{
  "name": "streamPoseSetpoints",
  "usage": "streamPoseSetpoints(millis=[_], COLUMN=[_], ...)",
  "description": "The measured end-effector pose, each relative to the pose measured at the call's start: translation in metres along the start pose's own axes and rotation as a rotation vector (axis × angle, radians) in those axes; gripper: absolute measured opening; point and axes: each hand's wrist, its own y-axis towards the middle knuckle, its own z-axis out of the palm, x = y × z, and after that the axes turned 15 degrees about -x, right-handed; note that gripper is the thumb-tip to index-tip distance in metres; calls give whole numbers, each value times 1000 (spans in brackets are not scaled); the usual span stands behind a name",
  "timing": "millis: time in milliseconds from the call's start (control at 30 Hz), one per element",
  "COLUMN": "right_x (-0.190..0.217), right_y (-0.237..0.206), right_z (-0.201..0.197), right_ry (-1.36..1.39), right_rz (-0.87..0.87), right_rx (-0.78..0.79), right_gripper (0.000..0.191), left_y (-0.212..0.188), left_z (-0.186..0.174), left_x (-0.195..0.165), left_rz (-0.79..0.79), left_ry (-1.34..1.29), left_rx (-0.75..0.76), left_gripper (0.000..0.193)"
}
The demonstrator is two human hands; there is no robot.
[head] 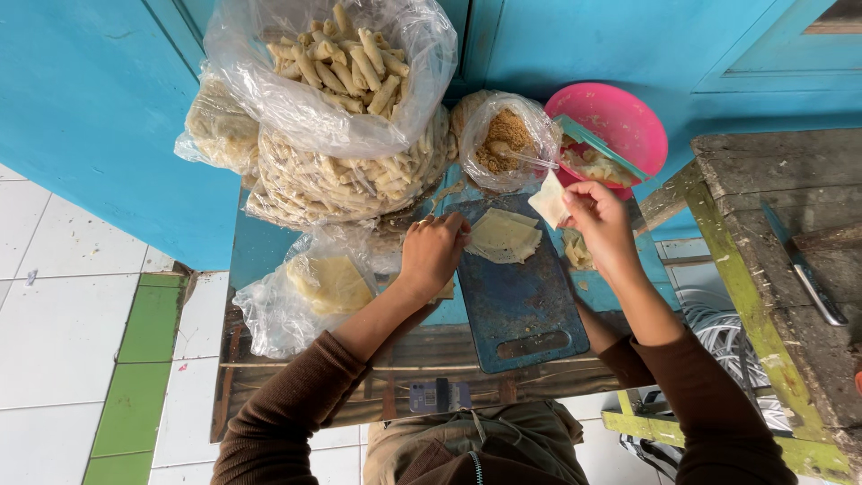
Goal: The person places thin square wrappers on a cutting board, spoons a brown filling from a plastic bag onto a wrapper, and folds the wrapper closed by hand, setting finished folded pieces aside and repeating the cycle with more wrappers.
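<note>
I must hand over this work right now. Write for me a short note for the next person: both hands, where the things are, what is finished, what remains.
Left hand: rests on the edge of the stack of wrapper sheets on the blue cutting board.
Right hand: holds one wrapper sheet, lifted above the board, near the pink bowl.
Things: bag of crumbly filling behind the board; bag of spare wrappers at left.
Done: many finished rolls sit in clear bags at the back.
Left: the lifted sheet is not filled or rolled; the stack remains.
</note>
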Motion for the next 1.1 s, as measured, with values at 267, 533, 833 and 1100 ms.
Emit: streamPoseSetpoints(millis=[267, 533, 833, 1100], right_x=[-9, -42, -52, -7], right_y=[-122, -89, -46, -82], right_z=[1, -21, -38, -20], right_ry=[-584, -73, 277, -819], right_rz=[-956, -61, 470, -805], right_rx=[518, 215, 131, 264], right_gripper=[48, 21, 19, 40], left_y=[-44, -71, -70, -63], left_z=[-29, -29, -33, -34], left_x=[-38, -47, -49, -43], left_rz=[-170, 85, -9, -134], left_ry=[-68, 33, -183, -208], left_rx=[209, 157, 125, 239], left_gripper=[33, 37, 18, 26])
